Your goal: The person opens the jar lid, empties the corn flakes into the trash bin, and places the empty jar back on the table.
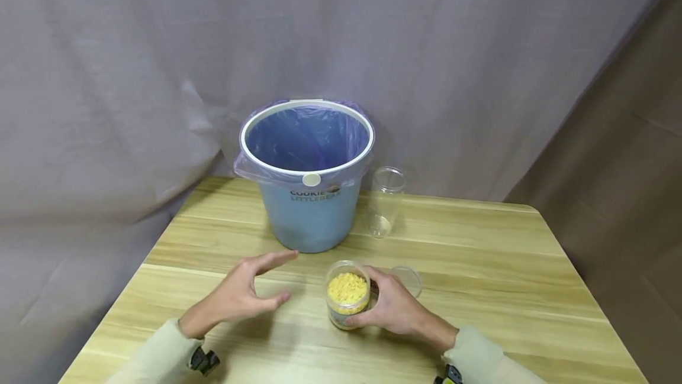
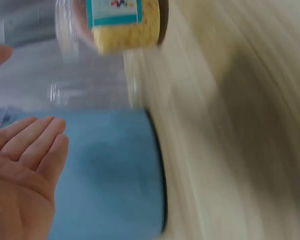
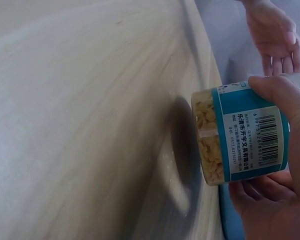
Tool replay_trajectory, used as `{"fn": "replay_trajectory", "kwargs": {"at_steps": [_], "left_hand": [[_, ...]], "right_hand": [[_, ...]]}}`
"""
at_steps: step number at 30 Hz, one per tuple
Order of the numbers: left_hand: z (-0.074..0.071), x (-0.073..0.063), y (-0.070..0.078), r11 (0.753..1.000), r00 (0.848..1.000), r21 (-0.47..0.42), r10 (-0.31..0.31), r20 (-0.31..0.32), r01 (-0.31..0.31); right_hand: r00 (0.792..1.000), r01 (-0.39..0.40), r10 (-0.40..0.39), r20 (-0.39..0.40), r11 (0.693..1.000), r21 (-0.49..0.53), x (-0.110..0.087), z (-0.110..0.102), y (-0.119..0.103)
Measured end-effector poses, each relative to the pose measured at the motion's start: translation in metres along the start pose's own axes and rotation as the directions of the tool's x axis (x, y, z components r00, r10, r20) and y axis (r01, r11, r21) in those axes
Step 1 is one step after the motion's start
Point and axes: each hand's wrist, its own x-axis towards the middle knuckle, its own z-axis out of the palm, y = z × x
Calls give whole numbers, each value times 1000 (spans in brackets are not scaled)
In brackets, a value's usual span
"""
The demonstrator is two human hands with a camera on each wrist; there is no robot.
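My right hand (image 1: 396, 307) grips a clear plastic jar (image 1: 346, 298) from its right side, thumb in front and fingers behind. Small yellow bits (image 1: 347, 289) fill much of the jar, and its top is uncovered. In the right wrist view a teal and white label (image 3: 252, 135) with a barcode wraps the jar, and a shadow lies on the table beside its base. To the left of the jar, my left hand (image 1: 240, 292) is held apart from it, thumb and fingers spread, with nothing in it. The left wrist view shows its palm (image 2: 20, 195) and straight fingers.
A light blue bucket (image 1: 311, 218) with a white rim and a purple bag liner stands behind the hands. Right of it is a tall clear container (image 1: 385, 203). A clear round lid (image 1: 409, 280) lies on the wooden table (image 1: 506, 289) behind my right hand. Grey curtain (image 1: 453, 76) hangs behind.
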Motion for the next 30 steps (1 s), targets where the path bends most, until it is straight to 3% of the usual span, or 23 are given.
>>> {"fn": "replay_trajectory", "kwargs": {"at_steps": [6,15,21,30], "left_hand": [[29,14,2,991,993,-133,-12,114,27],[55,39,-9,969,975,-243,14,220,41],[63,48,-14,952,960,-301,38,277,50],[69,51,-17,918,953,-393,66,296,59]], "right_hand": [[999,30,-30,30,999,-11,0,2,-2],[998,44,-44,51,999,-10,-3,0,-4],[996,51,-50,75,999,-9,-1,-1,-5],[995,61,-58,80,998,-30,0,0,-4]]}}
